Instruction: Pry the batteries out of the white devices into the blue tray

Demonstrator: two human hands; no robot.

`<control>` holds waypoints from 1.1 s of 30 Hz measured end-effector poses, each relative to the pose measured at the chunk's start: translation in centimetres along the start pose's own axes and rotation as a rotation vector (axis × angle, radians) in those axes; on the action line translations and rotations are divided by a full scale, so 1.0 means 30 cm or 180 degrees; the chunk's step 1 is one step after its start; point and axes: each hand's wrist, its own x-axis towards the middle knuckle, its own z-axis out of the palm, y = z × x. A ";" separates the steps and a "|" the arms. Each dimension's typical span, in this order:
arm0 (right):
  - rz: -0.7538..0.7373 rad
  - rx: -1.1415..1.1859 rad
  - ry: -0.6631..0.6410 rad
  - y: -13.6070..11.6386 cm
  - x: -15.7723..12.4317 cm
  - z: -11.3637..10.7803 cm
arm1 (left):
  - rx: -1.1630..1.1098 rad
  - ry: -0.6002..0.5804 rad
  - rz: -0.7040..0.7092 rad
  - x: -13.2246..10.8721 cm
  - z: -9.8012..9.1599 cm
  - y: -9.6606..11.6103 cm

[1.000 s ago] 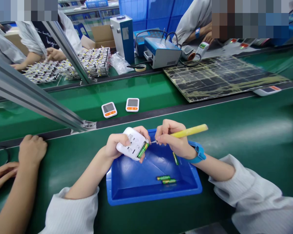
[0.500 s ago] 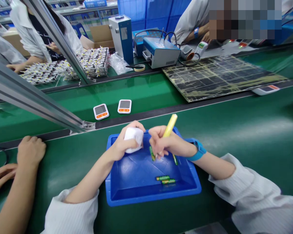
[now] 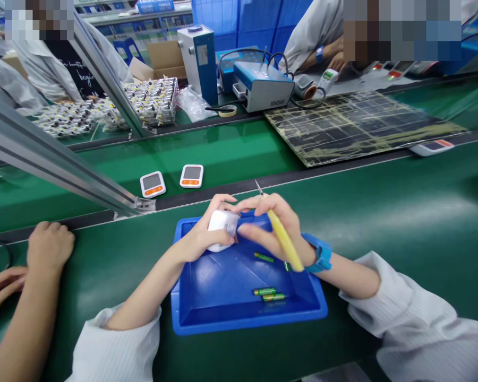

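Note:
My left hand [image 3: 202, 237] is closed round a small white device [image 3: 222, 228] held over the far end of a blue tray [image 3: 207, 318]. My right hand [image 3: 269, 228] grips a yellow-handled screwdriver [image 3: 284, 245], its metal tip pointing up and away, and its fingers touch the white device too. Several green batteries lie loose in the tray: one [image 3: 263, 257] near my right hand, two [image 3: 269, 294] side by side near the front.
A neighbour's hand [image 3: 50, 246] and forearm rest on the green belt at left. Two white-and-orange devices [image 3: 171, 180] lie on the far belt lane. An aluminium frame bar [image 3: 56, 164] slants in from the left. Machines, a dark mat [image 3: 358, 124] and other workers are beyond.
A battery came out of the white device and lies in the tray. My right hand swung the screwdriver so its handle points toward me. The two devices on the belt drifted left.

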 end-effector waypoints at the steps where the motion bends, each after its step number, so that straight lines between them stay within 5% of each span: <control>1: -0.0321 -0.0214 -0.0327 0.002 -0.002 0.003 | 0.0008 0.0008 -0.0027 -0.003 0.003 0.002; 4: -0.0759 -0.0782 -0.1197 0.013 -0.005 0.011 | -0.0116 -0.0019 -0.0009 -0.010 0.010 0.007; 6: -0.0711 -0.0917 -0.1341 0.014 0.001 0.012 | -0.0191 -0.0022 0.0056 -0.010 0.011 0.005; 9: -0.0389 -0.0581 -0.0923 0.007 0.038 -0.002 | -0.0389 0.0124 0.0207 0.000 0.014 -0.003; 13: 0.0253 -0.0177 0.0301 0.053 0.187 -0.061 | -0.0247 0.0340 0.0241 0.019 0.027 -0.006; 17: 0.0783 -0.1216 0.0768 0.212 0.393 -0.129 | 0.0546 0.0363 0.0065 0.017 0.040 -0.011; 24: 0.1353 -0.3110 0.0238 0.462 0.518 -0.141 | 0.1077 0.0414 -0.0045 0.017 0.030 -0.033; 33: 0.1312 -0.3481 0.0295 0.573 0.482 -0.087 | 0.1202 0.0392 -0.0128 0.020 0.035 -0.015</control>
